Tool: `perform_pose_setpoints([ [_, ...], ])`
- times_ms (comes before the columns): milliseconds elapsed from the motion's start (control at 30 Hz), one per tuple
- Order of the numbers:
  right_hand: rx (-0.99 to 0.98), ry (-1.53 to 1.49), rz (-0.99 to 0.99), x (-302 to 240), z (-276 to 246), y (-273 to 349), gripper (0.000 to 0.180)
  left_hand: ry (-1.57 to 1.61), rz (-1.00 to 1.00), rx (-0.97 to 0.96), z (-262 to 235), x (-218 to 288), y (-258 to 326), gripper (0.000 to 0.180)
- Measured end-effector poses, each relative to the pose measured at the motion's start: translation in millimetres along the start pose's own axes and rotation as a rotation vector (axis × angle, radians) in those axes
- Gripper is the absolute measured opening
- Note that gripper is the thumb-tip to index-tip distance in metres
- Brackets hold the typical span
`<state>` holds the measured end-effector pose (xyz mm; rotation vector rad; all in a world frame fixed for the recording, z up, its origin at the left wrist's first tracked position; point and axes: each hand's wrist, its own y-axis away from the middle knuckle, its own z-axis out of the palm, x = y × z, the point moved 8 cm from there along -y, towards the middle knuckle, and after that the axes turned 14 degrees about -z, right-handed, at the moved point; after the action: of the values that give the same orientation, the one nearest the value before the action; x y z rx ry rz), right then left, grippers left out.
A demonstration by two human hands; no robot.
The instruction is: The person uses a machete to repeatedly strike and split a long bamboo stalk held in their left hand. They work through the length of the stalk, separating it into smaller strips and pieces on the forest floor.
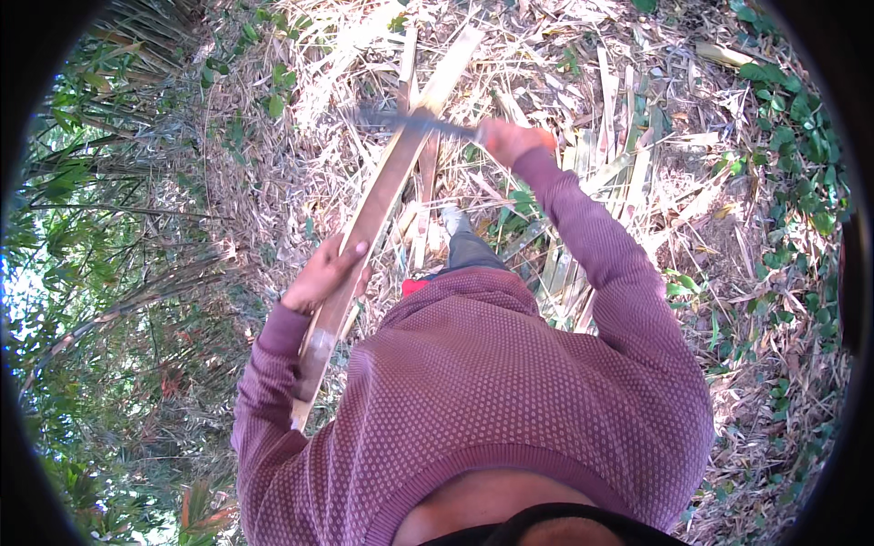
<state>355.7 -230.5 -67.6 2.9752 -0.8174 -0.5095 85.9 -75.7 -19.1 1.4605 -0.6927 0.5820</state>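
Dry leaves and straw-like litter [246, 209] cover the ground, bright with sun in patches, with green bushes [64, 182] crowding the left side and bare stems [137, 300] slanting out of them. Leafy vines [806, 136] run down the right side, and a dark object [853, 282], too cut off to identify, sits at the right rim.

Across the middle, a long slat [382, 191] slopes from beside the person's left arm up to the top of the view, its face brown lower down and pale toward the far end. The left hand [323, 276] is clamped around its lower half. Well apart from it, the right hand [510, 143] is closed on the orange handle of a knife [446, 129], whose blurred blade crosses the slat's upper part and hides a bit of it; whether it touches is hard to tell.

Loose strips [608, 105] are strewn on the ground to the right, below and beyond the right hand. A brown strip [428, 168] lies just beside the slat, close to the working area. The person's shoe [452, 218] and dark trouser leg [473, 250] show near these pieces, and a red item [414, 287] peeks out by the sweater [546, 382] hem.
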Motion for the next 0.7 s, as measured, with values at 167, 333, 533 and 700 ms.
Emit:
perform_pose_setpoints([
  [167, 0.395, 0.239, -0.206, -30, -30, 9, 0.027, 0.08, 0.039, 0.081, -4, 18, 5, 0.022],
  [333, 0.207, 0.121, -0.169, 13, -18, -19, 0.014, 0.083, 0.027, 0.069, -1, 8, 22, 0.024],
  [533, 0.085, 0.118, -0.081, -24, -42, -2, 0.02, 0.137, -0.008, 0.117, -5, 1, 30, 0.023],
  [700, 0.288, -0.063, 0.29, 85, -62, 1, 0.016, 0.098, 0.015, 0.078, 3, 9, 46, 0.021],
])
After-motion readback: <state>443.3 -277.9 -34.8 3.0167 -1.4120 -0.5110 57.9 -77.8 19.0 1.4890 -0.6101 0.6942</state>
